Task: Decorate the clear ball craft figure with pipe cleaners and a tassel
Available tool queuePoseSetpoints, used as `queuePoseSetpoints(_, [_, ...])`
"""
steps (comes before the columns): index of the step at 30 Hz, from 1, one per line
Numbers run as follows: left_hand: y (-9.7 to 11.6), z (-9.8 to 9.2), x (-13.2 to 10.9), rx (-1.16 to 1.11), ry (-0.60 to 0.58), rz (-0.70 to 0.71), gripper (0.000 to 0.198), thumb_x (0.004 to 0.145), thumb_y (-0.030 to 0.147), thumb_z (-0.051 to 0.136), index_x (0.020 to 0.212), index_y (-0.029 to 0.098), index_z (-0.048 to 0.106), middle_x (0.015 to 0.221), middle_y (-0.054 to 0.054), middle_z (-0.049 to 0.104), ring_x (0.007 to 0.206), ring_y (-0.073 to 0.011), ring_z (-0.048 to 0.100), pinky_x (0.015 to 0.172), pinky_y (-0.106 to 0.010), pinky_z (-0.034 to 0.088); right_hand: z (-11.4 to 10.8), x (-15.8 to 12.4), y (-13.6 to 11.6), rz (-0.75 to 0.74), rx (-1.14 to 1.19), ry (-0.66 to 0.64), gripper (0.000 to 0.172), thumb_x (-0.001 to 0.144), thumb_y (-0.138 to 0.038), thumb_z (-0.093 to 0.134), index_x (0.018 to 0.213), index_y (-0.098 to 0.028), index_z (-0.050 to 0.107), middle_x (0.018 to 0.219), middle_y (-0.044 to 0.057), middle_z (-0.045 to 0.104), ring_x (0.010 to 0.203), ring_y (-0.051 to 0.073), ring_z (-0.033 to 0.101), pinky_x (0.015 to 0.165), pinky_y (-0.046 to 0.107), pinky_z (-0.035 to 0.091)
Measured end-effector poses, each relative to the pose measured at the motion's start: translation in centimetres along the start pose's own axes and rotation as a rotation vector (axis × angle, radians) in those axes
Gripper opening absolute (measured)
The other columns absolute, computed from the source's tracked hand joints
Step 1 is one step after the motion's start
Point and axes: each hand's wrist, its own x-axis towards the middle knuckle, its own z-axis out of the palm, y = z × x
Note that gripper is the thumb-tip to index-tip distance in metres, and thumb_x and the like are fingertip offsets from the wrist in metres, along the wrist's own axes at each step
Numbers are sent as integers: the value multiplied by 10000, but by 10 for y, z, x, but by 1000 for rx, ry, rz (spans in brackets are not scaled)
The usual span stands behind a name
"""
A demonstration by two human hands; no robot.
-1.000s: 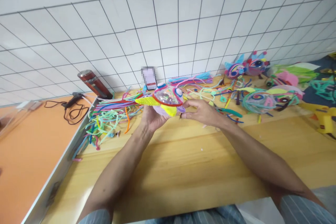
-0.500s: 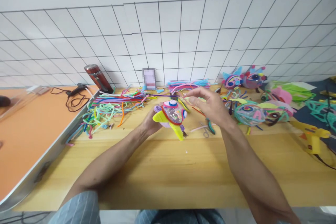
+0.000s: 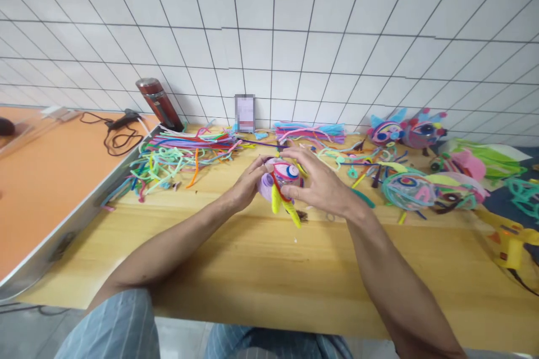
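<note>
While we are looking down at the wooden surface point(image 3: 269, 275), we are holding a craft toy point(image 3: 283, 175) between both hands, to the right of the red flask point(image 3: 159, 104) and nearer to us than it. Our left hand point(image 3: 247, 184) is cupping the toy's lilac side, its fingers point(image 3: 257, 167) curling closed around the back. Our right hand point(image 3: 323, 186) is covering the other side, fingers point(image 3: 303, 157) half bent and pressing on the top while the thumb is touching the front. Yellow fuzzy strips point(image 3: 290, 210) are hanging from the toy just above the surface. A heap of pipe cleaners point(image 3: 181, 156) is lying just in front of the flask, a black cable point(image 3: 122, 136) is coiling to the flask's left, and a yellow glue gun point(image 3: 511, 241) is resting far to the flask's right, well apart from it.
</note>
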Motion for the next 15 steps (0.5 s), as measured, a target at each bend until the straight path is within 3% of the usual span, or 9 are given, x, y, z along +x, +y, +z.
queuePoseSetpoints(8, [2,-14,3,345,-65,205,522,908,577,780,1290,232,691,1267,-61,726,1243,-302,648,1113,-413,525,21,4,0,2,-72,107,286,964,-282,686,1249,-260,670,1336,112,771,1269,291,723,1103,472,570])
queuePoseSetpoints(15, [2,-15,5,477,-87,315,492,937,543,747,1309,232,667,1257,-63,708,1214,-294,628,1113,-412,526,35,6,7,17,-111,193,288,858,-211,665,1140,-266,647,1217,82,779,1166,279,736,1032,444,573])
